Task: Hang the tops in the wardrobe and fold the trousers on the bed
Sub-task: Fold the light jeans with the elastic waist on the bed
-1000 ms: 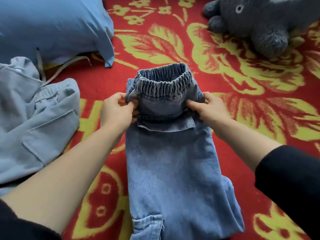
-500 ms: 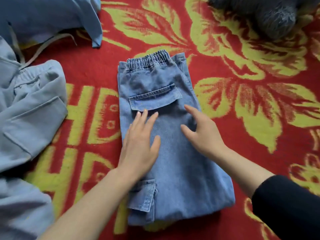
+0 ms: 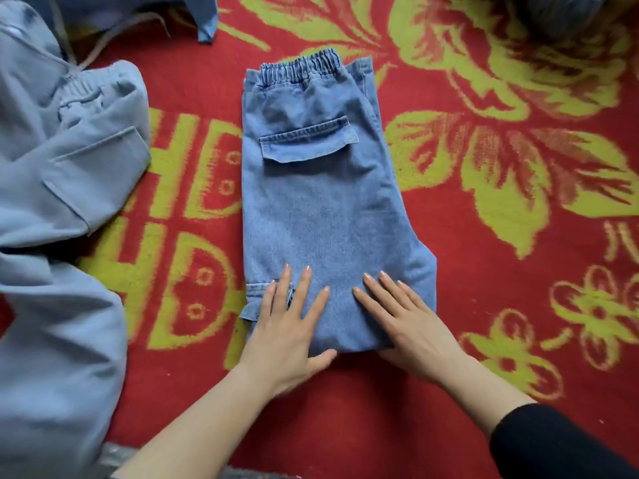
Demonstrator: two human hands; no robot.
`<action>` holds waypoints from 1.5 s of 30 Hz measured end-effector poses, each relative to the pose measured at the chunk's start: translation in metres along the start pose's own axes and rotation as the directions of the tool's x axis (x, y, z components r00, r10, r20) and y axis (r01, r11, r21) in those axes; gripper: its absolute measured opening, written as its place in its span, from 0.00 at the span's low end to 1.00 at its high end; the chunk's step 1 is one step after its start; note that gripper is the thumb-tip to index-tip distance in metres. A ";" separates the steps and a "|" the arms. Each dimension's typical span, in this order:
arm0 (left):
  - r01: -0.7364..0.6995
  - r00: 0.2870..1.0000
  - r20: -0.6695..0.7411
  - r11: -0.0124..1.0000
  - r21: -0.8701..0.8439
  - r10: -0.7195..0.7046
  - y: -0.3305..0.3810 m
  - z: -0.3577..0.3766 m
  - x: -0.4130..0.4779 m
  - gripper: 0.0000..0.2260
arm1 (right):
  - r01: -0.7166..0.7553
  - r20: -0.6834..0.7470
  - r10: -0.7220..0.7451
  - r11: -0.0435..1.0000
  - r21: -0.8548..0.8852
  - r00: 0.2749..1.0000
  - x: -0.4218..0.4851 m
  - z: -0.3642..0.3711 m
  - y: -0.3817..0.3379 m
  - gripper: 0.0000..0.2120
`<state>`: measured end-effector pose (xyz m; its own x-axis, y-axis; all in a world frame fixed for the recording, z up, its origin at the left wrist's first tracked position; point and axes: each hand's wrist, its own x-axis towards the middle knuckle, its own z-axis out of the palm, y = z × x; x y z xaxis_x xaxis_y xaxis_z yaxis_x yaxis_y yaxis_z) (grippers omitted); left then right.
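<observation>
Folded blue denim trousers (image 3: 321,202) lie flat in the middle of the bed, elastic waistband at the far end and a back pocket flap facing up. My left hand (image 3: 290,323) presses flat on their near left corner, fingers straight and spread. My right hand (image 3: 404,323) lies flat on the near right corner, fingers straight. A second pair of pale blue-grey trousers (image 3: 58,202) lies crumpled along the left side, its drawstring trailing toward the top.
The bed is covered by a red blanket (image 3: 501,254) with yellow-green flowers. A blue pillow corner (image 3: 204,19) shows at the top left. A grey plush toy (image 3: 560,12) sits at the top right edge.
My hands let go of the waistband, laid the trousers flat, then slid down the denim from the pocket area to the near folded edge.
</observation>
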<state>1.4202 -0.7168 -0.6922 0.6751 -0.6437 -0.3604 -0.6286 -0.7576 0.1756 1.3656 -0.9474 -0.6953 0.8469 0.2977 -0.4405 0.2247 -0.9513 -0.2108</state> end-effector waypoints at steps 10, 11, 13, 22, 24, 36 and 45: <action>0.104 0.959 0.235 0.971 0.216 -0.156 0.006 -0.040 0.018 0.37 | -0.070 0.256 0.018 0.978 0.196 0.966 0.013 -0.055 0.008 0.22; 0.098 0.960 0.241 0.979 0.178 -0.140 0.004 -0.049 0.019 0.34 | -0.092 0.251 0.025 0.962 0.259 0.968 0.013 -0.064 0.009 0.19; 0.093 0.962 0.253 0.994 0.051 -0.103 0.002 -0.068 0.019 0.27 | -0.113 0.272 0.030 0.949 0.294 0.962 0.010 -0.080 0.011 0.07; 0.270 0.715 0.694 0.882 -0.385 0.085 0.031 -0.075 -0.031 0.13 | -0.277 0.689 -0.078 0.878 0.389 0.721 -0.025 -0.100 0.000 0.10; 0.386 0.606 0.776 0.788 -0.479 0.175 0.032 -0.071 -0.039 0.11 | -0.352 0.732 -0.069 0.843 0.406 0.678 -0.030 -0.099 -0.005 0.09; 0.424 0.828 0.560 0.666 -0.614 -0.011 -0.045 -0.136 0.025 0.05 | -0.283 0.290 0.132 0.766 0.578 0.948 0.040 -0.175 0.027 0.14; 0.316 0.948 0.089 0.855 -0.411 -0.307 -0.076 -0.111 0.073 0.10 | -0.228 -0.063 0.257 0.927 0.297 0.964 0.103 -0.142 0.035 0.07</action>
<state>1.5598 -0.7185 -0.6297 0.7984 -0.3679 -0.4768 -0.1662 -0.8956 0.4127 1.5294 -0.9614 -0.6238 0.9049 0.0371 -0.4241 -0.1282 -0.9263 -0.3544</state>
